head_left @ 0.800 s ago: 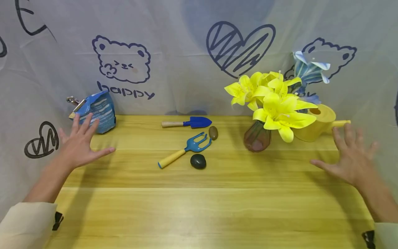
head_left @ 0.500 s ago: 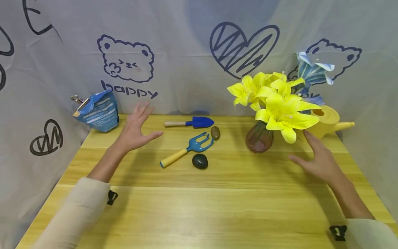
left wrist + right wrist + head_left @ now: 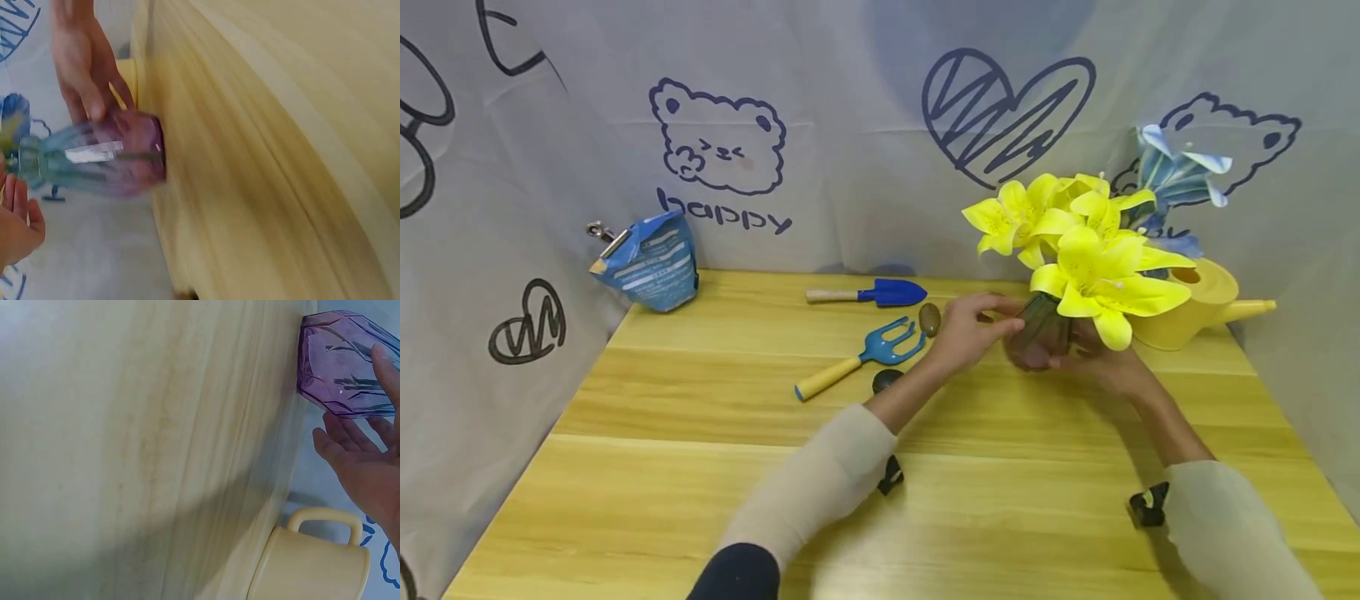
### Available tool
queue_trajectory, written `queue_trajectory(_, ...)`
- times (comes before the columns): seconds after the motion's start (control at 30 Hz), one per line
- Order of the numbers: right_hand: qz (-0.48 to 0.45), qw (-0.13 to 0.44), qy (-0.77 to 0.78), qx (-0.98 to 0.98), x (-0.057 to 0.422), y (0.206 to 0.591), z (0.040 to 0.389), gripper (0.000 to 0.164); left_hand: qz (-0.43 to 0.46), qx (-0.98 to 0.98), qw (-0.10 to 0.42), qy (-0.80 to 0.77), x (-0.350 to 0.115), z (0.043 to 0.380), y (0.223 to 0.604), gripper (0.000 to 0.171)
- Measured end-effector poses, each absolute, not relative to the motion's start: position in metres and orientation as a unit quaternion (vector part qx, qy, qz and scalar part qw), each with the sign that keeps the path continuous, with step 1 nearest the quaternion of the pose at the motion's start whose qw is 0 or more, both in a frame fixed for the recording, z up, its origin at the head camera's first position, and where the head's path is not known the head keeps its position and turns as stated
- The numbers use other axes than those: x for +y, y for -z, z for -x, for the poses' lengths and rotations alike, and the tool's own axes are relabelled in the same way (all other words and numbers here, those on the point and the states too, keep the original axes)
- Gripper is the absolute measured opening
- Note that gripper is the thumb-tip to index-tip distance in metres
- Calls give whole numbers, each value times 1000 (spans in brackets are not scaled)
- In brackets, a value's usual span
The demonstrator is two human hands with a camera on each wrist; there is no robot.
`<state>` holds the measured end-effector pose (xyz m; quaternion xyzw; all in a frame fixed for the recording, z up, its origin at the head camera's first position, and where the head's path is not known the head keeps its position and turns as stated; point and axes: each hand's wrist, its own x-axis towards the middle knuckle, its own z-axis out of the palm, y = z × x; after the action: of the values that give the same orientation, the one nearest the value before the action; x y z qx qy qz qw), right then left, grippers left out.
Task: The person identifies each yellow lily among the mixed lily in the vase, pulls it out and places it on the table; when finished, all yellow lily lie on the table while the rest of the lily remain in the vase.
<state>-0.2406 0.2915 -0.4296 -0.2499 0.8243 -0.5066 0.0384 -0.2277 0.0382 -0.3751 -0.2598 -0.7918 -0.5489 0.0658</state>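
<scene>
A purple-tinted glass vase stands upright on the table, with yellow lilies rising from it. My left hand is at the vase's left side, fingers loosely bent near its neck; a small gap shows in the left wrist view, where the hand is partly cut off. On the other side is my right hand, blurred and partly hidden by a flower. In the right wrist view its thumb overlaps the vase and its fingers lie loosely beside the glass; firm contact is unclear.
A yellow watering can stands right of the vase, with blue flowers behind. Left are a blue trowel, a hand fork, a brown stone and a partly covered black stone. A clipped blue bag stands back left.
Both hands have come inward from the table's sides to the vase, the left travelling rightward across the table, the right moving left. The view has shifted slightly; the objects stay in place.
</scene>
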Motion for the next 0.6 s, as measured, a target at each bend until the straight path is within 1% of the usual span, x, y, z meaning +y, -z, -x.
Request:
queue_trajectory(0.03,258,31,515,817,293,433,244,71,258,-783,76,560,50,228,375,24)
queue_trajectory(0.13,278,22,538,795,298,447,255,64,258,-785,126,548,78,230,372,19)
queue_trajectory(0.23,294,19,552,780,305,459,264,63,245,-804,176,512,97,231,371,15)
queue_trajectory(0.3,296,17,557,776,305,463,266,62,224,-815,196,497,104,231,371,13)
queue_trajectory(0.37,281,13,555,783,300,457,260,62,211,-816,208,496,109,232,372,13)
queue_trajectory(0.47,254,14,557,791,288,437,243,56,203,-813,227,495,113,233,373,10)
queue_trajectory(0.53,212,17,536,817,284,427,233,49,218,-810,245,487,114,233,373,13)
queue_trajectory(0.6,183,20,505,843,284,423,229,45,238,-806,271,469,114,232,373,14)
